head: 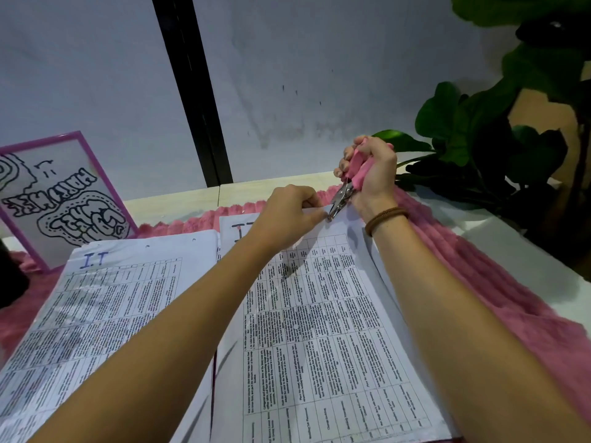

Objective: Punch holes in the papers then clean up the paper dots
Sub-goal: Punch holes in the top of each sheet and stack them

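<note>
Hole punch (342, 196): a plier-type one with pink handles and a bare metal nose, right of centre in the frame. Its long axis slants from the handles at the upper right down to the nose at the lower left, which bites the top edge of the right-hand paper (319, 330). The right hand (374, 174) has its fingers curled tight round the handles, so the punch pokes out below and left of the fist (a brown beaded bracelet (385, 219) sits on that wrist). Just left of the nose, the left hand (287, 212) pinches the same top edge of the sheet. A second printed stack (112, 314) lies at the lower left. Both rest on a pink fluffy mat (479, 266) on the pale worktop (179, 199). A purple-framed drawing (57, 199) stands at the left, a leafy plant (479, 123) at the upper right.
</note>
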Demonstrator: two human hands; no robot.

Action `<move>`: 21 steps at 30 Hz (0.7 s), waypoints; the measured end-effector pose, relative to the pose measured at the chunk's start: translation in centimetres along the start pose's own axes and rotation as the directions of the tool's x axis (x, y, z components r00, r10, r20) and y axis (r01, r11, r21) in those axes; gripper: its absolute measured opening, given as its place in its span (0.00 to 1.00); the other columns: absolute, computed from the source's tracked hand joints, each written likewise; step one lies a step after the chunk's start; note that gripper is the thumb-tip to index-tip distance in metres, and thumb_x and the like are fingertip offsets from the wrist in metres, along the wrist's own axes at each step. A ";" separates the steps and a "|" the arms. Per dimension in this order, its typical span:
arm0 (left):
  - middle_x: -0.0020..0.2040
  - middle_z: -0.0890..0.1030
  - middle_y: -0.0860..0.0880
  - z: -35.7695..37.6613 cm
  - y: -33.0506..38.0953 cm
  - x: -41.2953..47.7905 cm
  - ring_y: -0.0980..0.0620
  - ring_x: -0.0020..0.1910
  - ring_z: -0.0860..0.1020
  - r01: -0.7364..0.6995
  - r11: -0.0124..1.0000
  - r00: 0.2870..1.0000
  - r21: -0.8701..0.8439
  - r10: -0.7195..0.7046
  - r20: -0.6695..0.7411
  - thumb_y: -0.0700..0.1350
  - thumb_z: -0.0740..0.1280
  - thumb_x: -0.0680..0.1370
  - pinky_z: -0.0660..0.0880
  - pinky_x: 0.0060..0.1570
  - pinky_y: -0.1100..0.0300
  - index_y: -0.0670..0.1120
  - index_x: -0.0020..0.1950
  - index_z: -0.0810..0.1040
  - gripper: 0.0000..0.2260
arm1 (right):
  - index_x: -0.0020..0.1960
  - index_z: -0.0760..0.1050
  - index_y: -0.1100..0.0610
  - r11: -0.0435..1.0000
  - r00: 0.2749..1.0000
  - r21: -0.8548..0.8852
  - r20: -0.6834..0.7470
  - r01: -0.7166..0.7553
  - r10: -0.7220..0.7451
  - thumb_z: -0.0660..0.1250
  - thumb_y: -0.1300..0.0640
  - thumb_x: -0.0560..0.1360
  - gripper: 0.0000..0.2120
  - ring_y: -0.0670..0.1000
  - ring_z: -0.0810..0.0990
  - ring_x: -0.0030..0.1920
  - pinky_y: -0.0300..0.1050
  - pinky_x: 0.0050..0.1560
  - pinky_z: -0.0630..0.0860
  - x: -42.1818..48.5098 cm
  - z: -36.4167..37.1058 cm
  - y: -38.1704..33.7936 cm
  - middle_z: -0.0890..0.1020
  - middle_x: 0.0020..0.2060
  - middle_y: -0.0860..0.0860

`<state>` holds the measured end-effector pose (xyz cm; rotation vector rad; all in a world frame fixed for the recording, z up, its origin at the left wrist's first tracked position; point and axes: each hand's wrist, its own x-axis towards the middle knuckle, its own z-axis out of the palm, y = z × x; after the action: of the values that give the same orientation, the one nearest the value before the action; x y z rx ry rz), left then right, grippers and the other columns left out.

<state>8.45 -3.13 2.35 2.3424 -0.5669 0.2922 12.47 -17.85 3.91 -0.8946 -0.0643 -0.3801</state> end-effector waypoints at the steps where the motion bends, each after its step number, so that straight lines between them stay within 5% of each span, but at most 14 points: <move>1: 0.39 0.82 0.48 -0.1 0.0 0.1 0.50 0.39 0.79 -0.009 1.000 1.000 0.012 0.009 -0.002 0.45 0.71 0.75 0.77 0.41 0.55 0.42 0.45 0.83 0.06 | 0.42 0.69 0.59 1.000 1.000 0.001 0.019 -0.018 0.018 0.60 0.62 0.63 0.08 0.51 0.69 0.28 0.41 0.30 0.69 0.0 0.0 -0.1 0.72 0.30 0.54; 7: 0.40 0.83 0.48 0.0 0.0 -0.1 0.50 0.41 0.80 -0.013 1.000 1.000 -0.013 0.014 0.027 0.45 0.71 0.75 0.78 0.45 0.52 0.42 0.45 0.83 0.07 | 0.41 0.68 0.58 0.993 0.989 -0.061 0.098 -0.105 0.111 0.60 0.61 0.64 0.06 0.50 0.68 0.28 0.40 0.29 0.67 -0.5 -0.2 -0.7 0.72 0.31 0.53; 10: 0.40 0.83 0.47 -0.1 0.0 0.0 0.49 0.41 0.80 -0.007 0.999 0.999 -0.041 0.008 0.036 0.44 0.72 0.75 0.78 0.45 0.52 0.41 0.44 0.83 0.06 | 0.53 0.72 0.58 0.958 0.992 -0.280 0.090 -0.060 0.088 0.61 0.62 0.66 0.15 0.48 0.70 0.29 0.41 0.29 0.67 0.0 -0.6 -2.6 0.74 0.35 0.53; 14: 0.40 0.83 0.48 -0.6 0.0 0.3 0.50 0.42 0.80 -0.016 0.999 0.999 -0.038 0.017 0.032 0.46 0.73 0.74 0.77 0.44 0.54 0.42 0.45 0.83 0.07 | 0.68 0.73 0.48 0.632 0.959 -0.773 0.217 0.056 0.181 0.70 0.52 0.75 0.22 0.45 0.75 0.38 0.37 0.33 0.71 -0.8 -2.8 -6.6 0.78 0.53 0.53; 16: 0.40 0.83 0.49 -0.9 0.2 0.4 0.51 0.41 0.80 -0.025 0.999 0.999 -0.042 0.025 0.021 0.47 0.73 0.74 0.77 0.43 0.56 0.43 0.45 0.83 0.07 | 0.65 0.77 0.47 0.419 0.908 -0.908 0.192 0.020 0.372 0.72 0.42 0.70 0.25 0.46 0.77 0.47 0.41 0.44 0.74 -2.5 -3.9 -7.4 0.80 0.58 0.49; 18: 0.41 0.83 0.50 -1.2 0.6 0.4 0.53 0.41 0.80 -0.040 0.998 0.999 -0.051 0.040 0.018 0.47 0.73 0.74 0.78 0.45 0.55 0.43 0.46 0.83 0.07 | 0.54 0.80 0.53 0.233 0.848 -0.972 0.094 -0.035 0.521 0.75 0.46 0.69 0.18 0.47 0.76 0.44 0.42 0.44 0.74 -4.8 -5.0 -6.3 0.79 0.51 0.46; 21: 0.46 0.82 0.55 -1.8 0.8 -0.2 0.62 0.45 0.78 -0.093 0.995 0.995 -0.021 0.092 -0.039 0.49 0.74 0.72 0.75 0.56 0.49 0.47 0.52 0.82 0.11 | 0.37 0.70 0.56 0.304 0.889 -0.944 0.029 -0.126 0.457 0.73 0.60 0.72 0.12 0.48 0.65 0.28 0.36 0.25 0.61 -6.4 -5.9 -4.5 0.71 0.29 0.49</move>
<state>7.75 -2.39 4.03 2.2877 -0.6581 0.3696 4.35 -23.02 2.22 -2.1116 0.0639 0.1546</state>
